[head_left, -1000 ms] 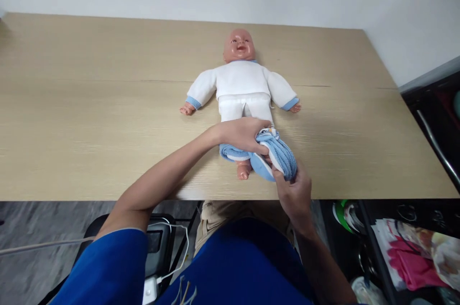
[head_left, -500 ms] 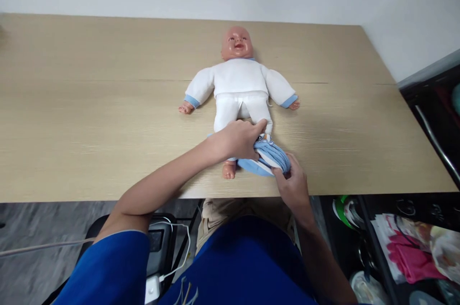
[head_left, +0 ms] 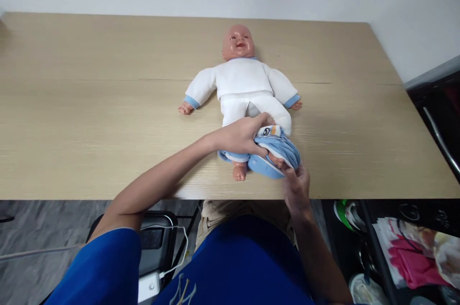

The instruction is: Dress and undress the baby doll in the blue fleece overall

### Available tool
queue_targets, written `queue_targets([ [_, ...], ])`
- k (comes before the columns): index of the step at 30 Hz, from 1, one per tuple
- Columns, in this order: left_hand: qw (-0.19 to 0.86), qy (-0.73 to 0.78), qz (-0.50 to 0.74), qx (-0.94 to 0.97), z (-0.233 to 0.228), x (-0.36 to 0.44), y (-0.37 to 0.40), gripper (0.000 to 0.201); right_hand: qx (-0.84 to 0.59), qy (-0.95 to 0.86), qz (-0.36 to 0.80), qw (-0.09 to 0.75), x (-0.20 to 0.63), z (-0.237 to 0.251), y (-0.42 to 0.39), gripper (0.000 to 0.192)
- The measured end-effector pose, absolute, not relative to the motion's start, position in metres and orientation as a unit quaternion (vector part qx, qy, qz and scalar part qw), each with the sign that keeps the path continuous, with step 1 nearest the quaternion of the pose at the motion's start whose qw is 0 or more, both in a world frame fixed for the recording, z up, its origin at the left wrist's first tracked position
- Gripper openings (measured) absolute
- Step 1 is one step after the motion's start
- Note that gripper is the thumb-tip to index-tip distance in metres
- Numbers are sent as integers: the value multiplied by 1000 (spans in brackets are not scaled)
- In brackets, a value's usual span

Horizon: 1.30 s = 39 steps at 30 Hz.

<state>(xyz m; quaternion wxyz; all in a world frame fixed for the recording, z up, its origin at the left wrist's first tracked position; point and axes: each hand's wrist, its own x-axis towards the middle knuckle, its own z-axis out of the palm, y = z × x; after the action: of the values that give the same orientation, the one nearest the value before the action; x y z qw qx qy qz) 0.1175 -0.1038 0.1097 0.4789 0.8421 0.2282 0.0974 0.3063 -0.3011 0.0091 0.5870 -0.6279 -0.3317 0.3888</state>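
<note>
The doll's (head_left: 244, 89) leg has lifted; both hands grip the blue garment (head_left: 278, 149).

You wear a bright royal-blue short-sleeved top (head_left: 247, 266); its smooth cloth fills the lower middle of the head view, and one sleeve (head_left: 104, 271) ends above your left elbow with a thin pale edge along its hem. Both forearms are bare, with no watch, band or glove on either. Below the top's front edge shows a strip of khaki trousers (head_left: 233, 216), creased across your lap.
</note>
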Motion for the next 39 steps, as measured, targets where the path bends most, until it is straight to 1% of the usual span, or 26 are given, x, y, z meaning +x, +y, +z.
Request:
queue_targets([
  [3,500,196,137,832,106,113,-103,56,-614,-362,353,606,317,10,-292,58],
  [5,514,183,158,823,103,109,-102,42,-597,-397,344,606,325,13,-282,66],
  [7,512,174,176,822,100,106,-99,28,-585,-432,340,596,333,18,-271,65],
  [9,490,164,187,835,98,104,-98,21,-580,-466,348,571,344,25,-260,61],
  [12,448,158,179,862,97,99,-99,21,-570,-534,390,488,366,41,-245,54],
  [14,422,164,176,874,97,94,-102,29,-558,-588,411,417,383,53,-236,50],
  [17,384,177,199,884,97,79,-108,44,-530,-673,406,318,403,71,-226,47],
  [18,373,187,209,884,95,73,-110,47,-517,-696,403,293,408,75,-223,45],
  [20,348,219,232,882,91,58,-111,53,-496,-721,398,275,414,83,-216,41],
  [23,315,258,265,874,83,39,-110,52,-484,-717,397,307,415,86,-202,45],
  [27,329,258,272,867,77,31,-103,39,-463,-679,442,359,404,78,-169,57],
  [29,358,263,296,845,74,35,-100,31,-477,-646,460,378,397,70,-150,56],
  [31,407,272,346,800,69,42,-97,29,-496,-611,472,398,390,60,-134,48],
  [33,440,305,403,743,60,46,-96,34,-508,-576,489,414,382,50,-125,43],
  [35,447,370,437,687,48,48,-98,42,-515,-535,513,431,373,42,-125,45],
  [37,461,431,434,643,38,46,-102,50,-518,-485,540,453,364,36,-132,49],
  [39,493,443,414,624,30,44,-106,55,-520,-446,556,471,356,32,-140,56],
])
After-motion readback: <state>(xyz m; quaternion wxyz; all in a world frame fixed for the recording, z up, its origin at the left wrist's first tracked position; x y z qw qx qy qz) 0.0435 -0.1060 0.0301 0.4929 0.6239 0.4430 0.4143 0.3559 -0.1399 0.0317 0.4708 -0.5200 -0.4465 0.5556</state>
